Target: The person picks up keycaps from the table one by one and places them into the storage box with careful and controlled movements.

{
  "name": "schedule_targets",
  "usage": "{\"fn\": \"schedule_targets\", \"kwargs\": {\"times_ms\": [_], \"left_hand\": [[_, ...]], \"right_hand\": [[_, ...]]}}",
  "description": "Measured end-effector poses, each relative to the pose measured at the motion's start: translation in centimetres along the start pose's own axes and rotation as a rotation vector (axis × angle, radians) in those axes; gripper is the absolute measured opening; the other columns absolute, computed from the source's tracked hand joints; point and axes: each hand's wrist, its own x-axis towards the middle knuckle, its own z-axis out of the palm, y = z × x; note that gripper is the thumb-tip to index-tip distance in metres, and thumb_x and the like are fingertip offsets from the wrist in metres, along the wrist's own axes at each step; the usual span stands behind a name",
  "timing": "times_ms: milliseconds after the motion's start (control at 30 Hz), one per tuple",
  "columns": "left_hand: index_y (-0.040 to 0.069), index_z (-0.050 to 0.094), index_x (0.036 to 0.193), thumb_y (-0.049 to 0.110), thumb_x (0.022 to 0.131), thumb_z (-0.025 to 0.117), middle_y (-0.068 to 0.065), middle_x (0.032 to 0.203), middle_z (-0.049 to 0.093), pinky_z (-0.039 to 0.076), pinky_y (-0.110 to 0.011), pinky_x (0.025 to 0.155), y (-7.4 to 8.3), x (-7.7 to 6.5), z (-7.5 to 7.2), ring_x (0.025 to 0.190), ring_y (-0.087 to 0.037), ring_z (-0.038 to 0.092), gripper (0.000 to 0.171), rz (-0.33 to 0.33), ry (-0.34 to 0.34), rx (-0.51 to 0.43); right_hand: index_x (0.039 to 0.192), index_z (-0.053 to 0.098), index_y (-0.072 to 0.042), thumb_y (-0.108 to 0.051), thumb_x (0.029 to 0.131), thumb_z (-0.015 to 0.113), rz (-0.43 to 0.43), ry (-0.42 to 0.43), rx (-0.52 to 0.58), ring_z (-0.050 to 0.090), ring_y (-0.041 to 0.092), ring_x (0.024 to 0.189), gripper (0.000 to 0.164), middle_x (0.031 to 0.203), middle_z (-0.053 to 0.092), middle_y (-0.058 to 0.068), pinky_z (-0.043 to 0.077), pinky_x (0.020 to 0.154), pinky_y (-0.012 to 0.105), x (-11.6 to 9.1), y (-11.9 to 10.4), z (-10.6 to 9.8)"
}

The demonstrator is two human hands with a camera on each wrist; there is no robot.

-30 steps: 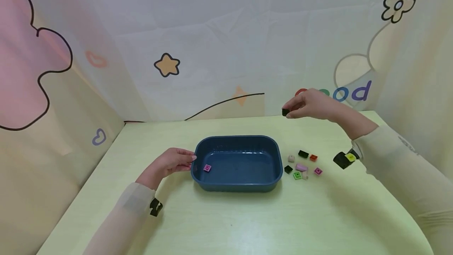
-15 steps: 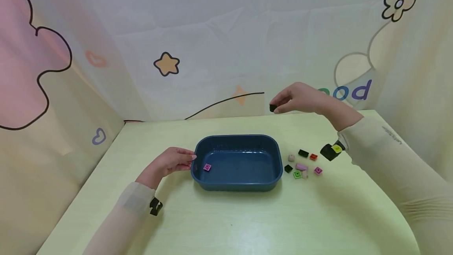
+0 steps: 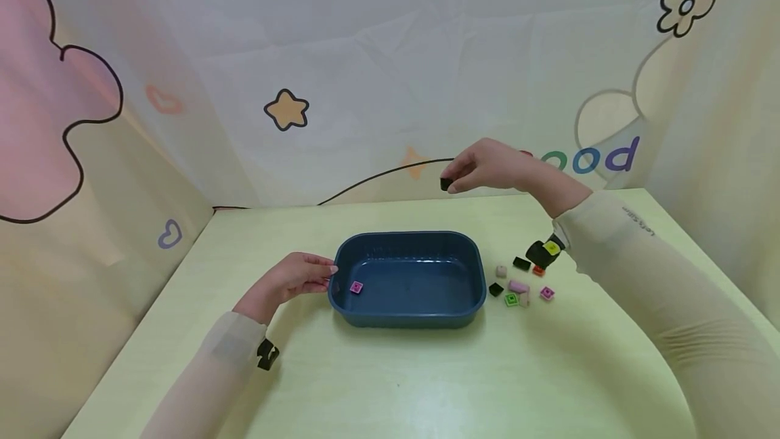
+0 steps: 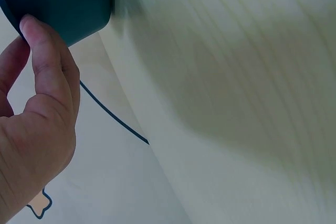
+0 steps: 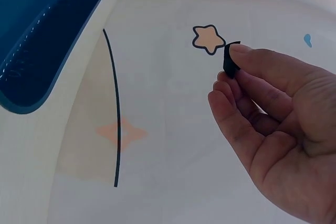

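A blue plastic basin [image 3: 407, 321] stands on the table, with one pink toy brick [image 3: 356, 287] inside at its left end. My left hand [image 3: 298, 275] pinches the basin's left rim between thumb and fingers; the left wrist view shows the fingers [image 4: 44, 51] against its outer wall. High above the basin's back right side, my right hand [image 3: 487, 166] pinches a small black toy brick [image 5: 230, 62] between thumb and fingertips. Part of that brick is hidden behind the thumb.
Right of the basin lie several loose bricks, among them a black one [image 3: 521, 263], a green one [image 3: 511, 299], a lilac one [image 3: 518, 286] and a pink one [image 3: 547, 293]. A printed cloth [image 3: 365, 73] hangs behind the pale table [image 3: 390, 385].
My right hand has moved left with the black brick, from beyond the basin's right end to above its back right side. My left hand stays at the rim.
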Motion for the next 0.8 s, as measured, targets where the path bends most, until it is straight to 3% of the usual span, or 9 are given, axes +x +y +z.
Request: {"fn": "schedule_targets", "kwargs": {"times_ms": [200,233,800], "left_hand": [[-0.012,0.054,0.137,0.012,0.103,0.061,0.004,0.078,0.067,0.060,-0.016,0.069,-0.1,0.0,-0.1,0.068,-0.006,0.064,0.043,-0.004,-0.006,-0.001],[-0.012,0.054,0.137,0.012,0.103,0.061,0.004,0.078,0.067,0.060,-0.016,0.069,-0.1,0.0,-0.1,0.068,-0.006,0.064,0.043,-0.003,-0.007,0.001],[-0.012,0.055,0.137,0.013,0.103,0.062,0.003,0.079,0.068,0.060,-0.016,0.069,-0.2,-0.1,-0.2,0.069,-0.007,0.065,0.043,0.016,-0.018,0.002]], "right_hand": [[0.124,0.072,-0.002,-0.012,0.095,0.071,0.008,-0.021,0.008,0.072,0.026,0.102,0.031,0.111,0.077,0.015,0.058,0.097,0.040,1.3,-0.4,1.0],[0.125,0.071,-0.001,-0.012,0.096,0.070,0.014,-0.036,0.012,0.071,0.030,0.105,0.031,0.114,0.076,0.017,0.057,0.100,0.044,1.6,-0.5,1.2],[0.124,0.072,0.000,-0.011,0.096,0.070,-0.050,-0.116,0.050,0.072,0.027,0.108,0.030,0.117,0.076,0.017,0.057,0.102,0.042,5.1,-1.8,4.7]]}}
